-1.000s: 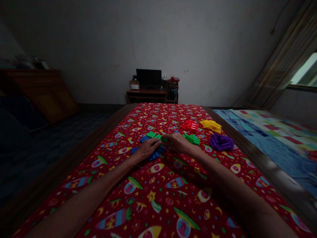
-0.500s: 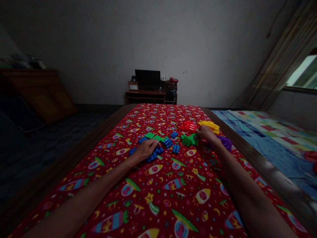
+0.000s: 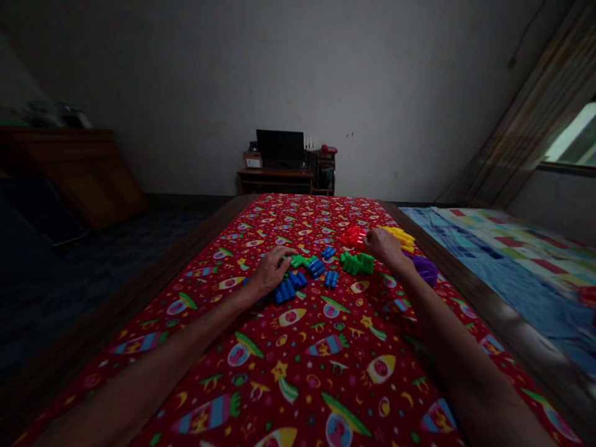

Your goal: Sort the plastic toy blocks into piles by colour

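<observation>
Glossy blue ribbed plastic blocks [image 3: 285,292] look light and stiff, best side-pinched; left hand [image 3: 270,272] and right hand [image 3: 384,246] both curled, any hold unclear.

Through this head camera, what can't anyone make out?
In the head view:
Purple pieces: partly hidden by the right wrist.
Right hand: its back hides whether it holds anything.
Blue pieces: uncountable; the left hand covers some.
Window: cut off by right edge.
Things on the wooden cabinet: too dark, blurred.
</observation>
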Motion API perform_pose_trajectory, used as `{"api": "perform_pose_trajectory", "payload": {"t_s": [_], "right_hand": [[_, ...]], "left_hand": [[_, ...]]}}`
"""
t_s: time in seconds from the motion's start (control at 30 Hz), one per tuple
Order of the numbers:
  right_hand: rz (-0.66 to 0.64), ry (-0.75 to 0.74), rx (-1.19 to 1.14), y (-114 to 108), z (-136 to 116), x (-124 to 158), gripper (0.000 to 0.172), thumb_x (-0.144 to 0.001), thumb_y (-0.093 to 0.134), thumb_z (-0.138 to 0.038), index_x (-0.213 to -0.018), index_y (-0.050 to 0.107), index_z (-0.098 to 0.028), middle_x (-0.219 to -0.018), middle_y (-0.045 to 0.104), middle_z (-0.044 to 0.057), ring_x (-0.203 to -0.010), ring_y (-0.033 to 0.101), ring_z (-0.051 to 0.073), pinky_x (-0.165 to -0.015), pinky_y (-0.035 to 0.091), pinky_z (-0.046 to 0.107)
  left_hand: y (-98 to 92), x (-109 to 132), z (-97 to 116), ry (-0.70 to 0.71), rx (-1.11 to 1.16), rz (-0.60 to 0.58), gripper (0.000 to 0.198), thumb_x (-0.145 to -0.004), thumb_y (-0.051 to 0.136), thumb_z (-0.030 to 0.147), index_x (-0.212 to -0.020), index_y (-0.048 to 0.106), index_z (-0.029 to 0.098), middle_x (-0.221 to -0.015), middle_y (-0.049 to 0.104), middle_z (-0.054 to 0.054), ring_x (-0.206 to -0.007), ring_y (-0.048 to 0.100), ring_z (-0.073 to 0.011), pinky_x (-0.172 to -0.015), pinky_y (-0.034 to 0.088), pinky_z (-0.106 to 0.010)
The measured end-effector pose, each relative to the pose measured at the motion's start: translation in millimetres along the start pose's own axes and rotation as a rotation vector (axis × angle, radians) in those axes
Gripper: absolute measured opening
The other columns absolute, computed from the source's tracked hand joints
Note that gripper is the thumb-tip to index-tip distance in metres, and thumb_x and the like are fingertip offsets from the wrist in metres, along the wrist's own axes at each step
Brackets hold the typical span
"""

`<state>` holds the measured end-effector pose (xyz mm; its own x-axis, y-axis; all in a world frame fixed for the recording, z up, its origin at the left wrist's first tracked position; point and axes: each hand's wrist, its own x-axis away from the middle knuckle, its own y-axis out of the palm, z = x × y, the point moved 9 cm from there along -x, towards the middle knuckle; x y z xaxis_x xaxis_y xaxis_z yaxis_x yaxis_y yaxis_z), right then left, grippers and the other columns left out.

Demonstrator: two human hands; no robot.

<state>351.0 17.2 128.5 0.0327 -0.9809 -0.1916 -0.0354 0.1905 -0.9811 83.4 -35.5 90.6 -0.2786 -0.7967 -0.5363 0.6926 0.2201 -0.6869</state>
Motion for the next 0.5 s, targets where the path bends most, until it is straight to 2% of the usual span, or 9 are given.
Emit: {"api": "perform_pose_trajectory", "payload": {"t_s": [0.07,0.1,0.2,0.3,0.37,0.43,0.5], "right_hand": [[0.035,-0.057,-0.005,-9.9,-16.5,4.7,0.038,-0.093,0.037,-0.027,-0.096,0.072,-0.012,-0.096,0.071,0.019,-0.087,0.066,0.025,-0.065,0.041,0.027],[0.045,-0.091,-0.008,-12.9,-25.5,7.4,0.038,-0.093,0.038,-0.028,-0.094,0.072,-0.013,-0.094,0.071,0.018,-0.085,0.066,0.024,-0.063,0.039,0.027],[0.043,-0.199,-0.015,-13.6,-53.7,16.8,0.035,-0.093,0.040,-0.028,-0.090,0.072,-0.015,-0.088,0.071,0.017,-0.078,0.065,0.021,-0.060,0.036,0.026],[0.022,-0.303,-0.017,-7.8,-80.9,27.5,0.034,-0.092,0.039,-0.025,-0.092,0.071,-0.014,-0.087,0.071,0.017,-0.073,0.064,0.019,-0.058,0.033,0.026],[0.010,-0.363,-0.028,-3.2,-95.3,34.1,0.034,-0.093,0.038,-0.024,-0.093,0.071,-0.015,-0.086,0.071,0.016,-0.071,0.064,0.019,-0.057,0.032,0.026],[0.003,-0.405,-0.050,1.4,-104.3,38.6,0.034,-0.093,0.038,-0.025,-0.092,0.071,-0.015,-0.084,0.070,0.015,-0.071,0.064,0.019,-0.057,0.032,0.026],[0.009,-0.433,-0.090,5.0,-108.0,40.3,0.034,-0.094,0.038,-0.025,-0.093,0.071,-0.016,-0.082,0.070,0.014,-0.070,0.063,0.019,-0.059,0.034,0.026]], "left_hand": [[-6.2,-4.5,-5.8,0.049,-0.061,0.020,0.031,-0.089,0.040,0.028,-0.108,0.064,0.020,-0.114,0.065,-0.009,-0.110,0.058,-0.0229,-0.100,0.045,-0.041],[-4.6,-6.8,-9.4,0.079,-0.086,-0.010,0.032,-0.088,0.042,0.027,-0.111,0.063,0.020,-0.118,0.064,-0.010,-0.114,0.056,-0.0233,-0.103,0.043,-0.042],[12.8,-12.3,-23.4,0.145,-0.151,-0.165,0.037,-0.085,0.050,0.029,-0.120,0.060,0.021,-0.127,0.061,-0.010,-0.123,0.050,-0.0250,-0.108,0.036,-0.045],[33.9,-17.3,-38.1,0.116,-0.195,-0.293,0.041,-0.083,0.058,0.037,-0.121,0.060,0.023,-0.128,0.061,-0.009,-0.123,0.050,-0.0256,-0.109,0.034,-0.045],[41.8,-20.9,-40.5,0.091,-0.197,-0.342,0.039,-0.082,0.061,0.040,-0.118,0.062,0.024,-0.123,0.064,-0.008,-0.118,0.054,-0.0250,-0.107,0.035,-0.044],[39.6,-25.7,-34.9,0.085,-0.192,-0.344,0.037,-0.079,0.064,0.041,-0.113,0.065,0.025,-0.119,0.067,-0.007,-0.116,0.056,-0.0256,-0.108,0.033,-0.045],[26.2,-32.6,-26.6,0.054,-0.161,-0.287,0.041,-0.075,0.068,0.044,-0.110,0.066,0.024,-0.117,0.068,-0.008,-0.116,0.056,-0.0276,-0.108,0.033,-0.047]]}}
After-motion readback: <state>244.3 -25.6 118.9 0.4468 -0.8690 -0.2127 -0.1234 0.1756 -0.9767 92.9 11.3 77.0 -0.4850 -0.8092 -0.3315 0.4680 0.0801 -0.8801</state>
